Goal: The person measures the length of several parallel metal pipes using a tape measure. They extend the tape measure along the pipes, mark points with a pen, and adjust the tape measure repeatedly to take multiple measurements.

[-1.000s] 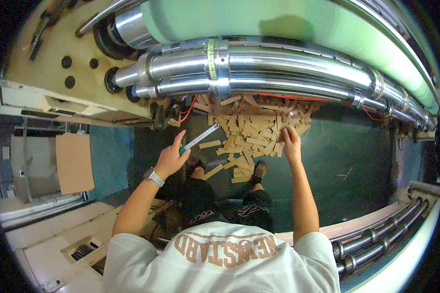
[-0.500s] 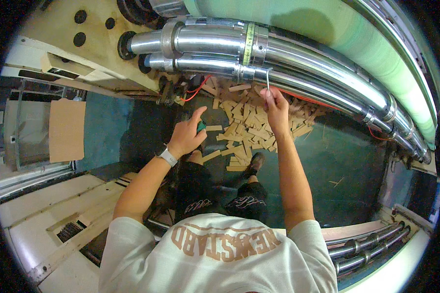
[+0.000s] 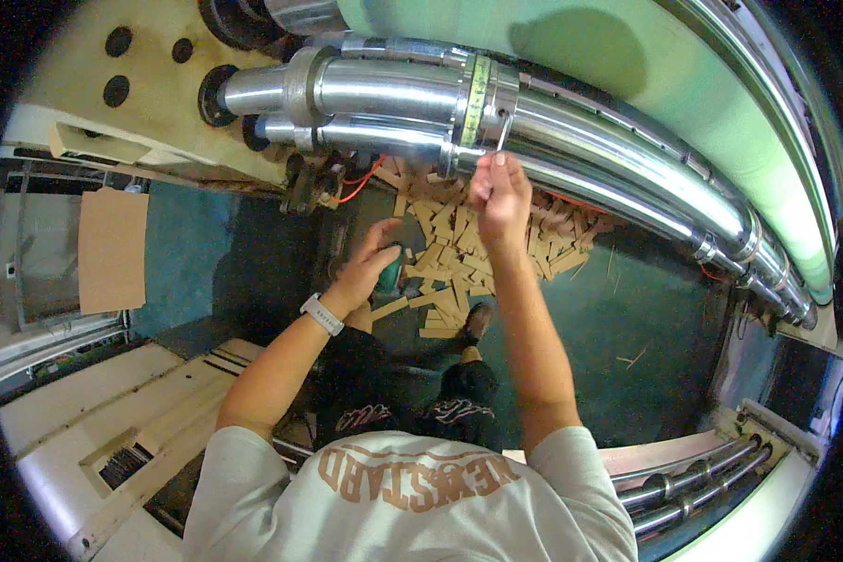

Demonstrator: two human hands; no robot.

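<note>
My right hand (image 3: 503, 201) is closed on a thin L-shaped hex key (image 3: 505, 136). The key's upper end is at a hole in the steel collar (image 3: 505, 101) on the large roller; whether it sits inside the hole, I cannot tell. Beside that collar runs a ring with a yellow-green marked band (image 3: 478, 98). Lower and to the left, my left hand (image 3: 354, 276) hovers above the floor, its forefinger partly stretched out. A small rounded dark green object (image 3: 391, 270) is in its palm; the fingers hide what kind it is.
Polished rollers (image 3: 384, 87) cross the machine, with a wide pale green cylinder (image 3: 702, 103) behind them. Many cardboard strips (image 3: 459, 267) lie piled on the floor around my foot. Red cables (image 3: 361, 178) hang under the rollers. A cardboard sheet (image 3: 112, 251) stands at the left.
My right hand has moved up and left, bringing the hex key from below the rollers to the collar's hole. My left hand has lowered slightly and turned, showing more of the green object.
</note>
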